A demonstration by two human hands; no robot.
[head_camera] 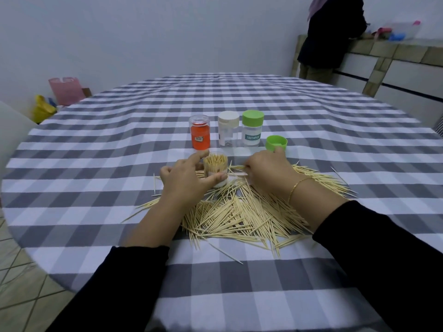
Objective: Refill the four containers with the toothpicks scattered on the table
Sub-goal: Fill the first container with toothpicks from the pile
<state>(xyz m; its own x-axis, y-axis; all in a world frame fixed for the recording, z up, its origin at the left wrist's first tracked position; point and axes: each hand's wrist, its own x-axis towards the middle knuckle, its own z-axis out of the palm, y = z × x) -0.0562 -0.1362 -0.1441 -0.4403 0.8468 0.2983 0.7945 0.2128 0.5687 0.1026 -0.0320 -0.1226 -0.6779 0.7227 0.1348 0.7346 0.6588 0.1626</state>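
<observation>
Toothpicks [239, 212] on checked tablecloth [119, 144]

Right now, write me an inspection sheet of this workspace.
Surface: round table, grey-white checked cloth.
Job's things: open container packed with toothpicks; three capped containers behind it; loose green cap; toothpick pile scattered near the person.
Clutter: nothing seen on the table.
Grippers: left hand grips the open container; right hand pinches toothpicks.
Cables: nothing seen.
Surroundings: another person at a counter; bags on the floor.
</observation>
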